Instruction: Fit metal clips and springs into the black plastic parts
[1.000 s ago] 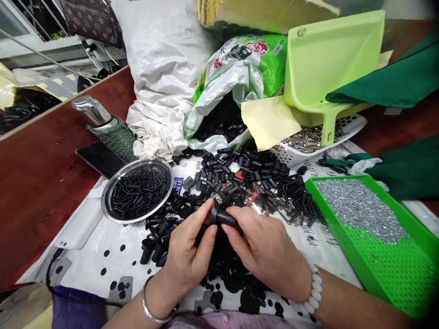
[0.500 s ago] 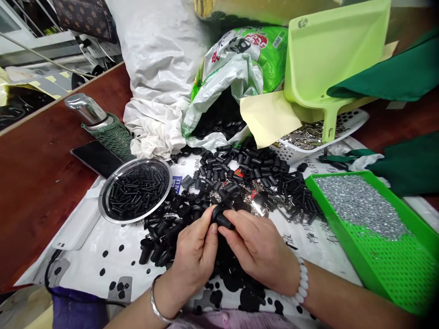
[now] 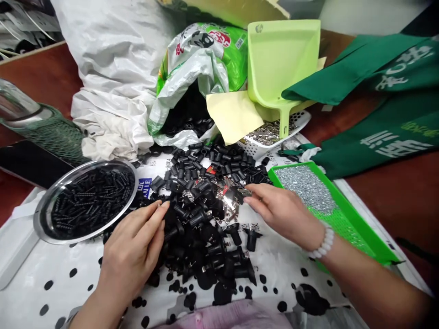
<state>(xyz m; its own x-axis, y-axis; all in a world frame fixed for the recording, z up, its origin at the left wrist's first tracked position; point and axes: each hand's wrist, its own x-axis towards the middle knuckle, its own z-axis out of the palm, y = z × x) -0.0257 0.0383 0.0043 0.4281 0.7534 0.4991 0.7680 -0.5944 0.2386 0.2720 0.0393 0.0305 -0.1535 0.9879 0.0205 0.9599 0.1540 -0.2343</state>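
Observation:
A heap of black plastic parts (image 3: pixel 206 228) lies on the spotted white sheet (image 3: pixel 284 269) in front of me, with short black sleeves (image 3: pixel 212 160) spread behind it and shiny metal clips (image 3: pixel 229 194) mixed in. My left hand (image 3: pixel 133 242) rests at the heap's left edge, fingers stretched out, their tips touching black parts. My right hand (image 3: pixel 281 210) reaches in from the right, its thumb and fingertips pinched on a small metal clip at the heap's right side. A white bead bracelet is on my right wrist.
A steel bowl (image 3: pixel 44 228) of black ribbed pieces sits at the left. A green tray (image 3: pixel 360 242) of small silver parts is at the right. Behind are a white basket (image 3: pixel 302 121) of metal clips, a lime dustpan (image 3: pixel 281 59), bags, green cloth (image 3: pixel 387 119), a phone (image 3: pixel 27 162).
My hands were together holding one black part; they have moved apart, the left to the heap's left edge, the right out to the metal clips. The view has shifted right and closer.

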